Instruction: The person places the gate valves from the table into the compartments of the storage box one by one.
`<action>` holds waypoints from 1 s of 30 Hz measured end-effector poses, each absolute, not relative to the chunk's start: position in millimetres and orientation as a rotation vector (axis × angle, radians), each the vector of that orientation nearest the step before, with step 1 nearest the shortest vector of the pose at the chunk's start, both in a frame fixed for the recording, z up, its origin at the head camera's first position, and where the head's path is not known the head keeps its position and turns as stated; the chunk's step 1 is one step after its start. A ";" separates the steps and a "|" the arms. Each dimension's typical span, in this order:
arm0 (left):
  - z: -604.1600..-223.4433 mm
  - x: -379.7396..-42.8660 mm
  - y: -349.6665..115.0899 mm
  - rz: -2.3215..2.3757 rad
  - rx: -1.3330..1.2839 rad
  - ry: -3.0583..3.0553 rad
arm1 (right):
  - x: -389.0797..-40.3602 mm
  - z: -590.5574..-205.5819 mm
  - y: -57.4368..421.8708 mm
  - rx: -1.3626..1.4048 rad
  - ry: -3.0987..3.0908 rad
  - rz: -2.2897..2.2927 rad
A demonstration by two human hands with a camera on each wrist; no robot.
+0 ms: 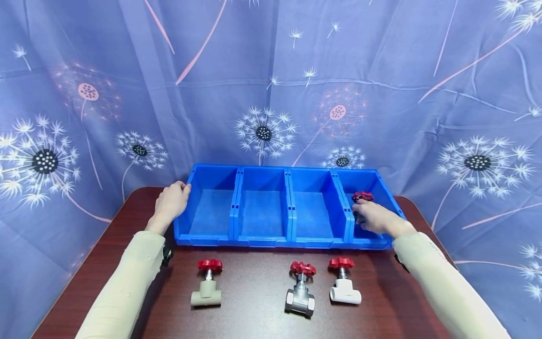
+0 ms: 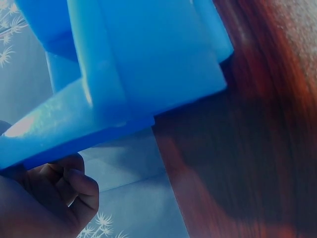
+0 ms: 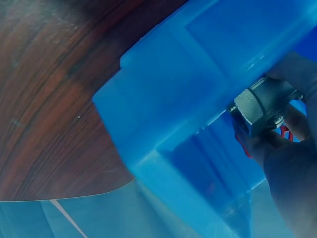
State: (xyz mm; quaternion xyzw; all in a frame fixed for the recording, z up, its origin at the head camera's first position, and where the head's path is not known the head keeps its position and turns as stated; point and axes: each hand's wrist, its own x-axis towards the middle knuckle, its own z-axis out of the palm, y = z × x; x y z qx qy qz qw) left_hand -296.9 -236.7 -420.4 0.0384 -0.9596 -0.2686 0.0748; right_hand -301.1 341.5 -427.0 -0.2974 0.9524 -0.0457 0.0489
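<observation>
A row of joined blue storage bins (image 1: 262,243) stands at the back of the table. My left hand (image 1: 171,202) grips the outer rim of the leftmost bin, its fingers curled below the rim in the left wrist view. Inside the rightmost bin, my right hand (image 1: 374,217) holds a metal gate valve (image 3: 262,105) by its body. The valve's red handwheel (image 1: 362,196) points toward the back of the bin. In the head view the hand covers most of the valve body.
Three valves with red handwheels lie on the table in front of the bins: a beige one (image 1: 206,293), a steel one (image 1: 300,299) and a white one (image 1: 345,292). A blue dandelion-print curtain (image 1: 296,61) hangs behind the brown table (image 1: 250,320).
</observation>
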 end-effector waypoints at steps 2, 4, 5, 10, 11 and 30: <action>-419.9 -296.4 -236.2 -0.813 0.121 -2.881 | -303.5 -428.6 341.1 -0.907 2.901 -0.142; -419.6 -296.2 -235.9 -0.811 0.128 -2.883 | -306.2 -430.9 341.1 -0.910 2.900 -0.126; -419.4 -296.2 -235.8 -0.810 0.130 -2.883 | -307.4 -432.3 341.2 -0.904 2.896 -0.119; -419.5 -297.3 -236.7 -0.798 0.130 -2.879 | -313.4 -438.9 340.8 -0.876 2.876 -0.084; -419.7 -297.7 -236.9 -0.801 0.128 -2.877 | -314.3 -439.9 340.8 -0.870 2.875 -0.082; -422.4 -299.4 -237.8 -0.820 0.142 -2.866 | -317.1 -446.8 336.8 -0.767 2.880 -0.150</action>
